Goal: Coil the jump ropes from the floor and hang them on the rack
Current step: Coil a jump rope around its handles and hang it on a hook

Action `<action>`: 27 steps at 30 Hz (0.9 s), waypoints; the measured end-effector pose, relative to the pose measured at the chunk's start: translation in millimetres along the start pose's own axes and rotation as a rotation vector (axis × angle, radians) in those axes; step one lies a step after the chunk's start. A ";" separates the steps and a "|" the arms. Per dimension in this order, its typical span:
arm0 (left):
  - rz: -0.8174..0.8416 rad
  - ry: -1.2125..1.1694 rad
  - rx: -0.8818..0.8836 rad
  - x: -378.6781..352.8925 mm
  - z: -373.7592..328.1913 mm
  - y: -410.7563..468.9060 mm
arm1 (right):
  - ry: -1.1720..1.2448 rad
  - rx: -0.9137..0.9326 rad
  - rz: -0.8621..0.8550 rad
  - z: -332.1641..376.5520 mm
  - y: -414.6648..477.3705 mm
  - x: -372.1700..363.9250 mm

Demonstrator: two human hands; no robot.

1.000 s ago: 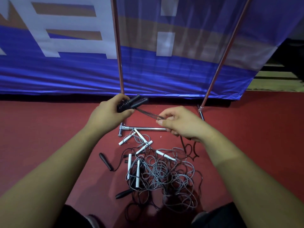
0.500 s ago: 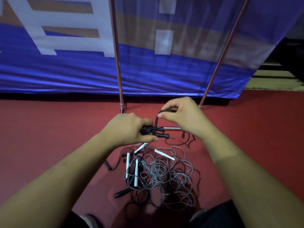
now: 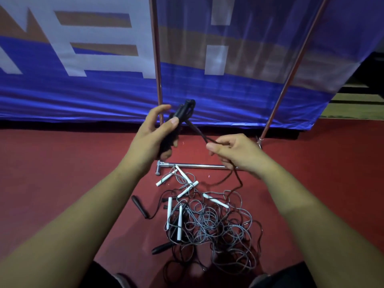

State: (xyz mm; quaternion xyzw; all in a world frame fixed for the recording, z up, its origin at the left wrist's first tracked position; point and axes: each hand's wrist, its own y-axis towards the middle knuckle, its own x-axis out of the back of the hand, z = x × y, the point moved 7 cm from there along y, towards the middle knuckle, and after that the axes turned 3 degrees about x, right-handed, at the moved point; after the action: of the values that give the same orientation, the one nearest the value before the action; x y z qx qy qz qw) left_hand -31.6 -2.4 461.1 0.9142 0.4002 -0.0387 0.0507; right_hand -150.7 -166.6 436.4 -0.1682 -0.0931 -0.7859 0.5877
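left hand (image 3: 152, 134) raised since, fingers gripping black handles (image 3: 184, 110) | right hand (image 3: 236, 152) pinching cord (image 3: 199, 133)

Red floor (image 3: 62, 183); blue banner (image 3: 83, 96) with white and brown lettering; grey ropes (image 3: 207, 221) with white handles (image 3: 169, 210); black rope (image 3: 197, 130), black handles (image 3: 182, 110); silver rack (image 3: 193, 165).

The floor (image 3: 62, 173) is a matt red surface with a fine, slightly rough grain. The banner (image 3: 104, 96) behind is thin blue cloth with a silky sheen, wrinkled along its lower edge. The rack (image 3: 197, 165) is smooth polished metal, its upright poles coppery and glossy. The black handles (image 3: 182, 111) look like matt plastic or rubber; the white handles (image 3: 169, 210) are smooth plastic, and the grey cords (image 3: 207, 225) look like slick plastic coating.
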 end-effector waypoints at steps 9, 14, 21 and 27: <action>-0.127 0.030 0.075 24.7 6.9 7.6 | 0.046 0.047 -0.039 6.9 -1.2 -13.5; -0.167 0.034 0.069 28.2 4.5 7.2 | 0.318 -0.114 0.037 -6.4 -5.3 -23.8; -0.316 -0.035 0.110 48.2 6.3 7.4 | 0.267 -0.109 0.158 3.3 -7.7 -35.8; -0.324 0.640 -0.045 60.8 -2.6 8.2 | -0.181 0.105 0.020 26.3 -8.1 -22.3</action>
State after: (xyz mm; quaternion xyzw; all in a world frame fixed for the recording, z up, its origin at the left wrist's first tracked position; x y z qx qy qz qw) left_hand 15.7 36.6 457.4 0.8033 0.5364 0.2508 -0.0638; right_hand -148.8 -135.3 452.8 -0.2081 -0.1852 -0.7557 0.5927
